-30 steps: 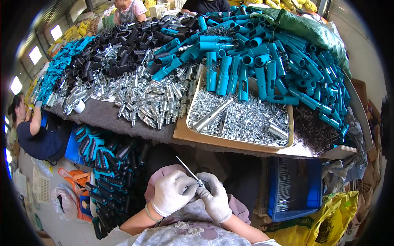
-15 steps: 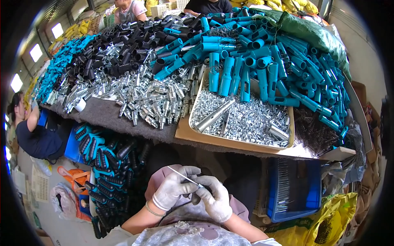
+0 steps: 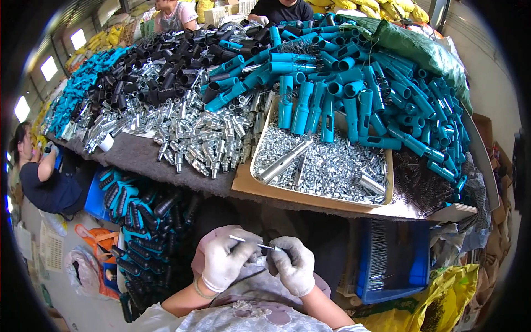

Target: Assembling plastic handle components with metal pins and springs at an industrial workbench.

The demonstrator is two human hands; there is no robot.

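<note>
Seated worker, white gloves, hands at lap below bench. Left hand [image 3: 224, 261] pinches thin metal pin [image 3: 249, 242]; right hand [image 3: 293, 264] closed round small dark part. Looks mid-assembly; next needs careful lining-up.

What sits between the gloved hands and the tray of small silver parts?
In the head view, only the table's front edge and a dark gap under it separate the hands from the tray.

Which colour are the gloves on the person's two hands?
White, on both the left hand and the right hand, seen in the head view.
</note>
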